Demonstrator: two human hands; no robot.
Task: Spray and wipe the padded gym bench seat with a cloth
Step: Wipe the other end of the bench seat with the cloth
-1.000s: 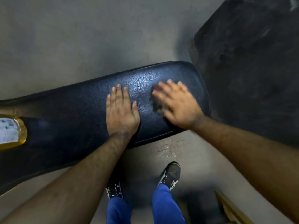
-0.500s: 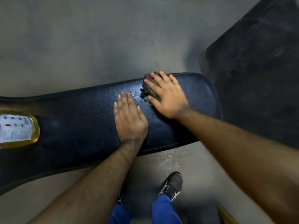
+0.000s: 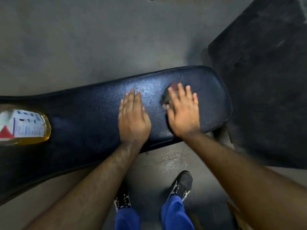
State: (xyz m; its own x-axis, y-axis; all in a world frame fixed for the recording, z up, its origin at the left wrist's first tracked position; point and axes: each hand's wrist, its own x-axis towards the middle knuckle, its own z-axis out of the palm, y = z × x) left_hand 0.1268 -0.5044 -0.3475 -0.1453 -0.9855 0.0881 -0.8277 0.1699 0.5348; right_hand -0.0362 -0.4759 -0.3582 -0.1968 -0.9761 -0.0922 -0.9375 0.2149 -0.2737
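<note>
The black padded bench seat (image 3: 86,113) runs across the view from the left edge to its rounded right end. My left hand (image 3: 132,118) lies flat on the pad, fingers together, holding nothing. My right hand (image 3: 182,112) presses a small dark cloth (image 3: 167,95) against the pad near the right end; only the cloth's reddish-grey edge shows by the fingers. A bottle of yellow liquid (image 3: 25,125) with a white label lies on the pad at the far left. The pad looks damp and shiny between the hands.
Grey concrete floor (image 3: 83,39) surrounds the bench. A black rubber mat (image 3: 265,80) fills the right side, close to the bench's end. My two black shoes (image 3: 181,185) and blue trouser legs stand at the bench's near side.
My right hand with the cloth has slid from the far edge of the pad back toward me and to the right. The left hand stays flat in place.
</note>
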